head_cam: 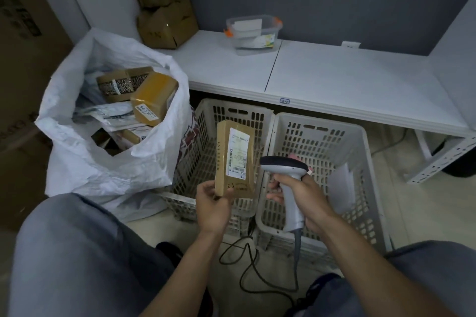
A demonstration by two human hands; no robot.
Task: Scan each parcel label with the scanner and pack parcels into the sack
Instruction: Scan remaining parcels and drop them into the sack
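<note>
Parcel (235,159) is standing upright over the left crate (206,134), your left hand (212,203) pinching its bottom edge, the label (238,153) facing you. Your right hand (301,197) is gripping the scanner (286,170) at the parcel's 3 o'clock. The sack (103,162) at 9 o'clock is gaping, holding several boxes and mailers. The right crate (360,162) is holding a white packet (342,188); the scanner is hiding most of a pink item. The label's print is showing too small to read.

We see dim, bluish light and soft shadows. The crinkled white plastic sack (85,162) shows brightest; the edges bend and blur.
</note>
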